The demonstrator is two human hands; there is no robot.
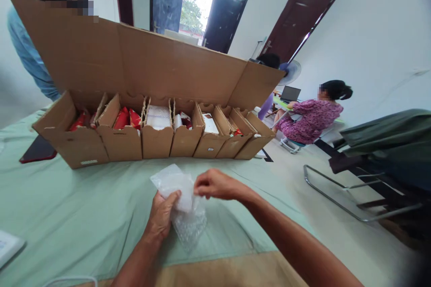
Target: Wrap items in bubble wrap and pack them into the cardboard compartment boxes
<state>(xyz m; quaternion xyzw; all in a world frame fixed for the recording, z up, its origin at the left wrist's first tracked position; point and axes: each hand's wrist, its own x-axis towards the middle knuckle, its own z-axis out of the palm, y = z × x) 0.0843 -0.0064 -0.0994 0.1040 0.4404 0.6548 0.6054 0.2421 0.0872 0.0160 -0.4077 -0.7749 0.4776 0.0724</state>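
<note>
My left hand (160,215) is closed on a bubble wrap bag (170,178), its thumb on top, above the green cloth. Something flat and whitish shows through the clear plastic, but I cannot make out what it is. A loose part of the bubble wrap hangs down below the hand. At the bag's right edge my right hand (213,184) has its fingers pinched together; they are slightly blurred, and a bit of the plastic seems to be between them. Just beyond both hands stands a row of cardboard compartments (156,143) with red packets (123,119) and white packets inside.
A tall cardboard panel (182,63) rises behind the compartments. On the green cloth (84,206) lie a dark flat phone-like device (38,150) and a white object (8,246) at left. One person (27,49) stands behind the panel; another (311,116) sits at right, near a metal-framed chair (343,188).
</note>
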